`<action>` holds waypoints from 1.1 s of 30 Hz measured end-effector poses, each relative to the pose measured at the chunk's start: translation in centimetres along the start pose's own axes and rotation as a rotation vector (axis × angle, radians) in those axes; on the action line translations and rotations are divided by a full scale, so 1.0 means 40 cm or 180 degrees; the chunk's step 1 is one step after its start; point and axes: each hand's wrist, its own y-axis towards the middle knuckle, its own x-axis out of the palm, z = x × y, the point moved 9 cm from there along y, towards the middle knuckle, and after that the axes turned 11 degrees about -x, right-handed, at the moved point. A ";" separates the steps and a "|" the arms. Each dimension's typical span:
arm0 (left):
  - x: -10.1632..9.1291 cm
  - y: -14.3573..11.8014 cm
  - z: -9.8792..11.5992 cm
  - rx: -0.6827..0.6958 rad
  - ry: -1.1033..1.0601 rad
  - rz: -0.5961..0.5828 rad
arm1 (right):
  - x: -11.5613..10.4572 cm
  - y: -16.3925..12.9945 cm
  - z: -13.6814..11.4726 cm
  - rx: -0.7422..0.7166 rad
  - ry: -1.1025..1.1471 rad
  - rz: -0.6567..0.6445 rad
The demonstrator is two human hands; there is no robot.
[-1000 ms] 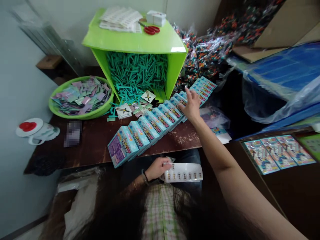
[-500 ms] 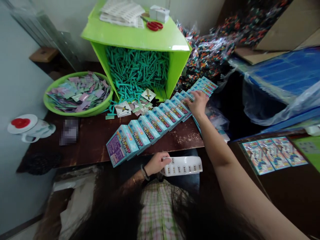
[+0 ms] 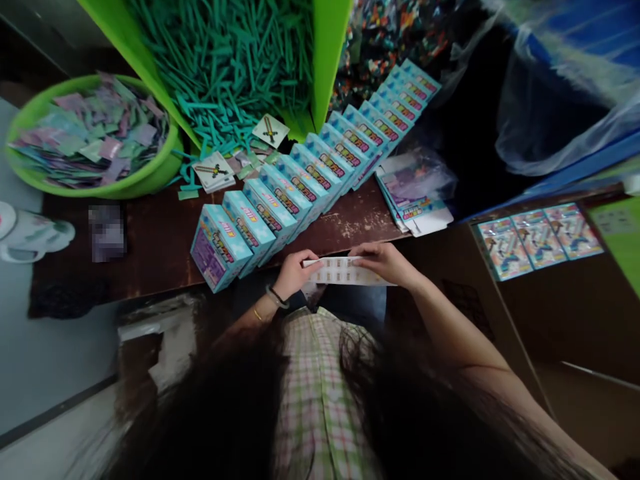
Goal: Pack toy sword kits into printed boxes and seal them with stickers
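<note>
Low in front of my lap, a white sticker sheet point(image 3: 341, 272) with rows of small printed labels is stretched between both hands. My left hand point(image 3: 296, 275) pinches its left end, thumb on top. At the right part of the sheet, my right hand point(image 3: 384, 261) has its fingers closed on the upper edge; whether a single label is between the fingertips cannot be made out. Just beyond the sheet, a slanting row of light-blue printed boxes point(image 3: 285, 195) runs over the dark table point(image 3: 155, 257) from near left to far right, each leaning against another.
A green bin point(image 3: 333, 60) of teal plastic sticks stands behind the boxes. On the left are a green basin point(image 3: 173, 157) of small packets and a mug point(image 3: 37, 233). Flattened cartons point(image 3: 420, 210) lie at the table's right edge; printed packs point(image 3: 537, 241) lie farther right.
My right hand has come back from the far boxes to the sticker sheet. The view has tipped downward and closer, while my left hand still holds the sheet.
</note>
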 end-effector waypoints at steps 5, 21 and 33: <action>0.063 -0.008 -0.040 -0.0565 -0.1085 -0.0229 | -0.015 -0.042 0.015 -0.0265 -0.0135 0.0573; 0.075 -0.018 0.034 -0.0109 -0.0451 -0.0044 | -0.010 -0.054 -0.113 -0.1299 -0.0611 0.1048; 0.058 -0.028 0.050 0.0207 0.0232 0.0078 | -0.038 -0.009 -0.079 -0.0911 0.0400 0.0571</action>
